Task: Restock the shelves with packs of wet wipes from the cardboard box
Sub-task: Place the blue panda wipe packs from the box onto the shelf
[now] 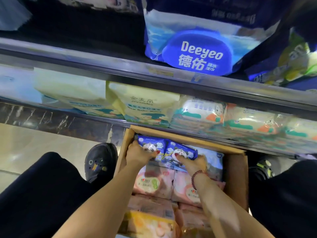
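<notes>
My left hand (139,154) curls round one blue panda-print wipes pack (151,143). My right hand (193,162) grips a second blue pack (185,150) touching the first. Both packs lie at the far end of the open cardboard box (237,170), beside the pink wipes packs (152,183). Past the box, a yellow Jinmaibo pack (142,103) sits on the lower shelf (103,115), and a Deeyeo pack (197,48) stands on the one above.

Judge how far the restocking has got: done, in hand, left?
Done: the shelves already hold packs, such as the Deeyeo pack and yellow packs. In hand: the left hand grips the left blue pack, the right hand the right blue pack, both inside the cardboard box. Left: pink packs also wait in the box.
</notes>
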